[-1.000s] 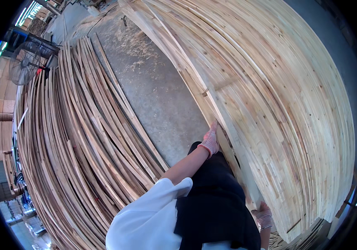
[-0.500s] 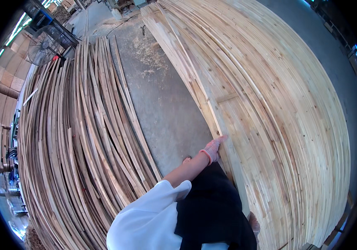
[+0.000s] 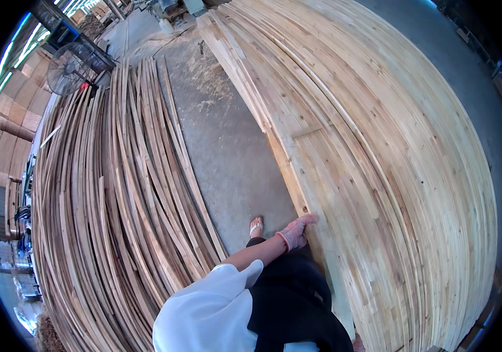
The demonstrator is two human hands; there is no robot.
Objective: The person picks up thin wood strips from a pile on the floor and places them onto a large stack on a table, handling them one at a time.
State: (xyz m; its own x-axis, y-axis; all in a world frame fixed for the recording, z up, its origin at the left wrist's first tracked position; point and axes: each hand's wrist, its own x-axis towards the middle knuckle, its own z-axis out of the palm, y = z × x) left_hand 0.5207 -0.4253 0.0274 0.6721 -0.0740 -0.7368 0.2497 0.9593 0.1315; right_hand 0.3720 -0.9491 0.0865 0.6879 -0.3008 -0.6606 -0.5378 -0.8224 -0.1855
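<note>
My left hand (image 3: 298, 232), in a pinkish knitted glove, is closed over the left edge of a long pale wooden board (image 3: 286, 167). Its fingertips rest on the board's top face, and the part of the grip under the edge is hidden. This board lies along the near side of a broad stack of pale boards (image 3: 391, 176) at my right. Only a sliver of my right hand (image 3: 358, 344) shows at the lower edge, beside the near end of the boards. My body hides its fingers.
Many long, narrow, darker wood strips (image 3: 116, 205) lie side by side on my left. Between them and the stack runs a grey concrete floor (image 3: 221, 158), with sawdust (image 3: 210, 76) farther off. A fan (image 3: 68, 70) stands at the far left. My sandalled foot (image 3: 255, 226) is on the floor.
The long board at the stack's left edge was tilted up and now lies flatter against the stack. My left hand has come nearer to me. My right hand has sunk mostly out of view.
</note>
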